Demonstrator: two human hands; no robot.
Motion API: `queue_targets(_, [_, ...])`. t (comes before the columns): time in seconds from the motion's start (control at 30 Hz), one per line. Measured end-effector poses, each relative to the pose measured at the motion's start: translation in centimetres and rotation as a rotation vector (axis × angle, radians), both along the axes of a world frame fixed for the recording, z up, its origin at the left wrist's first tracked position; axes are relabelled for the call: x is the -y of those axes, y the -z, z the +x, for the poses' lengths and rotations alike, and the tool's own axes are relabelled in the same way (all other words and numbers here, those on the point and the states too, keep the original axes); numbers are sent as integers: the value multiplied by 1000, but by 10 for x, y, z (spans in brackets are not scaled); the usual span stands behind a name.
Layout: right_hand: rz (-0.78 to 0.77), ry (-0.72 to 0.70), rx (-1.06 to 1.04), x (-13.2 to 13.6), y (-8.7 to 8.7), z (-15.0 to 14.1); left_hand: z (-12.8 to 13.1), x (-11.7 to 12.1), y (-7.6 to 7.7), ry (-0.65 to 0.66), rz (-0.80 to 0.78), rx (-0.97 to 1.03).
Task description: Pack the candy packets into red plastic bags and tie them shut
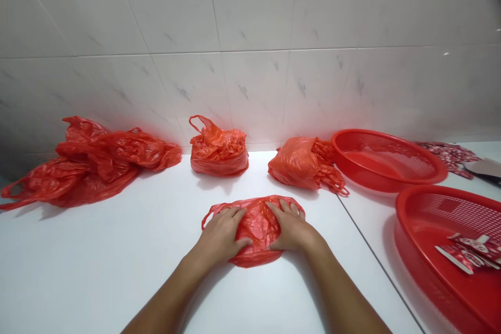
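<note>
Between my hands a red plastic bag (258, 224) lies on the white table, crumpled in the middle, with a loop handle poking out at its left. My left hand (225, 232) rests on the bag's left side, fingers spread and palm down. On the right side my right hand (289, 227) presses down the same way, fingers apart. Whether anything is inside the bag I cannot tell. Just beyond it stands a filled red bag (219, 154) with a loop handle up. To its right, another full red bag (299, 164) lies tilted with its handles trailing right.
A heap of crumpled red bags (97, 159) lies at the left by the tiled wall. Two red plastic baskets (391, 184) stand at the right; the nearer one holds printed red packets (469, 255). Behind them is a patterned red-and-white thing (450, 155). A seam crosses the tabletop.
</note>
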State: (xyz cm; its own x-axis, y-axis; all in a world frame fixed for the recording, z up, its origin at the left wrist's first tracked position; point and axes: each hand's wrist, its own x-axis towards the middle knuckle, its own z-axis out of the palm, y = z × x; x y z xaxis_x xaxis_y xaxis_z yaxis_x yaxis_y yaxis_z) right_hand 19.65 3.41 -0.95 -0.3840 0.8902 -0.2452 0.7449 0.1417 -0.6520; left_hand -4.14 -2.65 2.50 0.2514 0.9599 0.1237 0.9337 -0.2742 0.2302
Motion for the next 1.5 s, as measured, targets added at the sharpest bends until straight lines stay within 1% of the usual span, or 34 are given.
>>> queue_targets(0.07, [-16, -28, 61, -1, -2, -1, 4, -2, -1, 101, 157, 79])
queue_targets(0.1, [-27, -47, 97, -2, -2, 0, 6, -2, -1, 163, 201, 110])
queue_targets(0.13, [-36, -65, 130, -3, -4, 2, 8, -2, 0, 218, 211, 126])
queue_targets(0.17, [-36, -77, 156, -5, -5, 5, 9, -1, 1, 255, 187, 122])
queue_targets(0.23, [11, -77, 167, -7, -10, 14, 10, -1, 5, 263, 66, 75])
queue_targets(0.27, [67, -60, 144, -8, -14, 19, 9, 0, 7, 238, -4, 48])
queue_targets(0.33, [230, 18, 34, -7, -22, 25, 7, 0, 9, 174, -106, 22])
queue_targets(0.4, [419, 138, -135, -5, -28, 25, 6, 0, 9, 146, -143, 24])
queue_targets(0.43, [488, 179, -221, -3, -29, 22, 7, 0, 8, 146, -143, 28])
queue_targets(0.47, [523, 189, -294, -1, -29, 18, 8, 1, 7, 149, -137, 31])
queue_targets(0.5, [519, 163, -338, 1, -27, 13, 9, 1, 6, 155, -132, 35])
queue_targets(0.53, [475, 108, -342, 3, -24, 7, 10, 1, 5, 161, -130, 38])
queue_targets(0.57, [399, 36, -298, 4, -20, 3, 11, 2, 5, 163, -128, 43])
queue_targets(0.67, [131, -151, -25, 3, -9, -6, 12, 0, 4, 133, -112, 61])
queue_targets(0.73, [33, -214, 101, -1, -5, -6, 9, -2, 6, 105, -96, 78])
queue_targets(0.83, [27, -244, 150, -7, -5, -3, 6, -6, 10, 95, -78, 110])
queue_targets(0.93, [53, -259, 139, -13, -6, -2, 4, -10, 17, 121, -47, 123])
queue_targets(1.0, [65, -259, 99, -17, -6, -1, 3, -14, 21, 136, -24, 112])
queue_targets(1.07, [57, -229, 7, -18, -10, 3, 2, -18, 25, 135, -18, 89])
queue_targets(1.13, [38, -149, -159, -13, -23, 12, 0, -21, 28, 124, -31, 64])
queue_targets(1.17, [33, -99, -255, -8, -35, 20, -1, -23, 30, 117, -38, 55])
queue_targets(1.2, [40, -49, -345, -1, -51, 31, -1, -25, 31, 112, -42, 49])
queue_targets(1.23, [59, -7, -415, 7, -69, 46, -2, -27, 33, 109, -42, 45])
queue_targets(1.27, [89, -1, -455, 16, -90, 65, -3, -28, 34, 107, -40, 43])
queue_targets(1.33, [168, -10, -463, 31, -133, 113, -3, -30, 36, 105, -34, 41])
queue_targets(1.37, [197, 29, -406, 37, -152, 141, -3, -31, 37, 101, -33, 40])
queue_targets(1.4, [215, 102, -302, 40, -168, 171, -3, -31, 38, 97, -34, 39])
queue_targets(1.43, [215, 196, -143, 41, -179, 201, -2, -32, 38, 92, -38, 37])
queue_targets(1.47, [199, 290, 45, 42, -184, 229, -1, -32, 38, 88, -44, 36])
queue_targets(1.5, [207, 386, 215, 42, -183, 254, -1, -32, 38, 85, -51, 36])
